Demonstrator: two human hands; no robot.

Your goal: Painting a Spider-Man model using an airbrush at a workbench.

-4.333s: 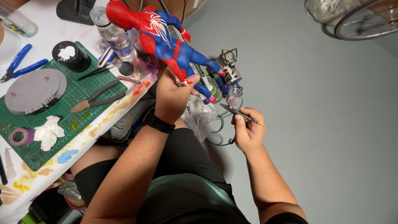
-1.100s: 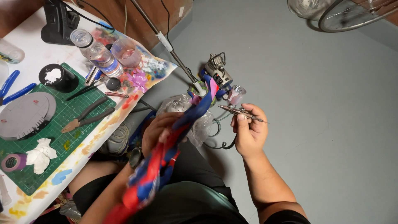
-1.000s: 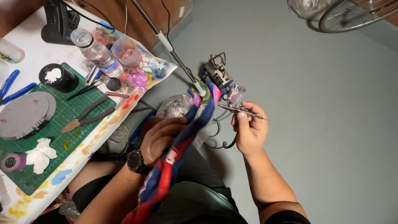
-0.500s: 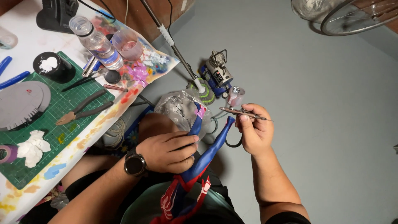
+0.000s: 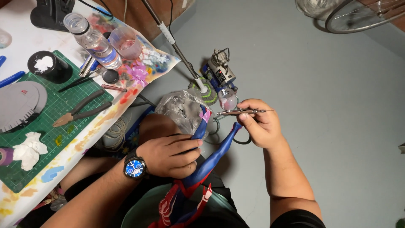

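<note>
Head view: left hand [image 5: 171,155] clamped on red-and-blue plastic figure [image 5: 198,177] at 6 o'clock, legs pointing to 1. Right hand [image 5: 260,126] pinches slim metal airbrush [image 5: 240,112] w/ pink paint cup, at 3. Judgement: keep figure braced on lap, airbrush tip off surface, light even passes.

Bright even light, soft shadows, sharp

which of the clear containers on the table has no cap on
The plastic cup with pinkish liquid is open-topped; the water bottle beside it has its cap on.
</note>
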